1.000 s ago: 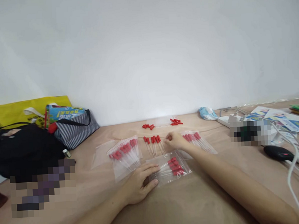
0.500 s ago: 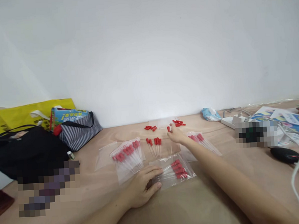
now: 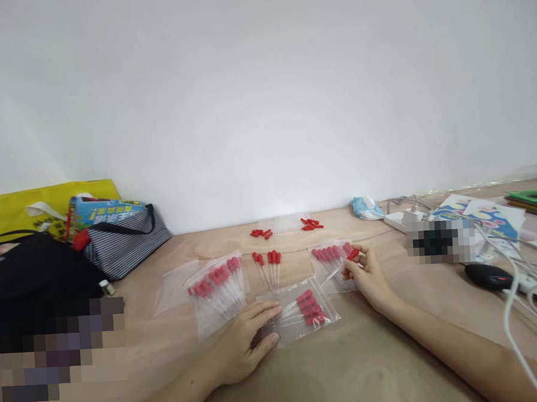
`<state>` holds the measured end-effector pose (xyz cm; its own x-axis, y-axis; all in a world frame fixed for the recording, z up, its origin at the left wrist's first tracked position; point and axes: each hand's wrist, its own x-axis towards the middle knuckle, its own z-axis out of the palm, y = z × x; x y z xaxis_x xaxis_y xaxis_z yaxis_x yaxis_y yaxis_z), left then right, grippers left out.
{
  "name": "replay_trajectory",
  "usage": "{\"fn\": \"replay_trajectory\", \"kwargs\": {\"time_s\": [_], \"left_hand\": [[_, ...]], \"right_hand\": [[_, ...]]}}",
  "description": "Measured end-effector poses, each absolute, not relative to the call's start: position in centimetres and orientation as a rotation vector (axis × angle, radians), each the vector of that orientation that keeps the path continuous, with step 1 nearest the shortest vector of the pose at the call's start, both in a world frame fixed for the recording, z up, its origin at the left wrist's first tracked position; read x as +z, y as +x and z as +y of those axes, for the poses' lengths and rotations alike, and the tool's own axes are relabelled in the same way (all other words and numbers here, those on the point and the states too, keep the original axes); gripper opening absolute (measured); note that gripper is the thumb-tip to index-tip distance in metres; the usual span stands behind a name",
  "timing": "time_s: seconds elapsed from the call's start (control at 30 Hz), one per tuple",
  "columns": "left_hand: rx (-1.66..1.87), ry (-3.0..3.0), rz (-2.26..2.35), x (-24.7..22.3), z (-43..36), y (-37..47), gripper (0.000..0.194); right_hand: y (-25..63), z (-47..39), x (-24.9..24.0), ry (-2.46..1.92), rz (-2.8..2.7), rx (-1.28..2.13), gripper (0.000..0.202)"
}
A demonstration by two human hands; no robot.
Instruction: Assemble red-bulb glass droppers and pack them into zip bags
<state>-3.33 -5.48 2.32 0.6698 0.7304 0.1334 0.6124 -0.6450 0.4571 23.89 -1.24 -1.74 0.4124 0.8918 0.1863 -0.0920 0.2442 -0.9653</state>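
My left hand (image 3: 246, 343) rests at the lower left end of a clear zip bag (image 3: 287, 333) of red-topped droppers, its fingers apart on the plastic. Pinched in my right hand (image 3: 367, 277) is a single dropper with a red bulb (image 3: 353, 255), its thin clear tube pointing down and left. Right under it lies another bag of droppers (image 3: 327, 253). More filled bags (image 3: 219, 287) lie on the left. Between them, several loose droppers (image 3: 274, 257) lie on the table. Two small groups of red bulbs (image 3: 261, 233) sit near the wall.
On the left stand a striped bag (image 3: 127, 247), a black bag (image 3: 38, 273) and a yellow bag (image 3: 92, 189). A blue packet (image 3: 366, 208) lies by the wall. White cables (image 3: 511, 320), a power strip (image 3: 398, 220), papers and a black mouse (image 3: 486, 276) occupy the right.
My right hand has come back from the red bulbs near the wall to the right-hand bag, now holding a dropper. My left hand stays on the front bag. The view has shifted slightly right.
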Motion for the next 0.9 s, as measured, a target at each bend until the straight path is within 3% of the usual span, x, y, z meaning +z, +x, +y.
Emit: {"fn": "replay_trajectory", "kwargs": {"time_s": [0.2, 0.43, 0.6, 0.9], "left_hand": [[0.386, 2.535, 1.026, 2.5, -5.5, -3.4, 0.037], [0.373, 2.530, 1.045, 2.1, -5.4, -3.5, 0.042], [0.400, 2.502, 1.072, 1.9, -5.5, -3.5, 0.051], [0.405, 2.487, 1.087, 2.4, -5.8, -3.3, 0.047]], "right_hand": [[22.4, -1.5, -1.6, -1.081, -0.851, 0.924, 0.043], [21.2, -3.1, -1.6, -1.001, -1.153, 1.208, 0.031], [20.8, -2.9, -1.4, -0.980, -1.250, 1.373, 0.037], [20.7, -1.7, -1.9, -1.155, -1.618, 1.226, 0.034]]}}
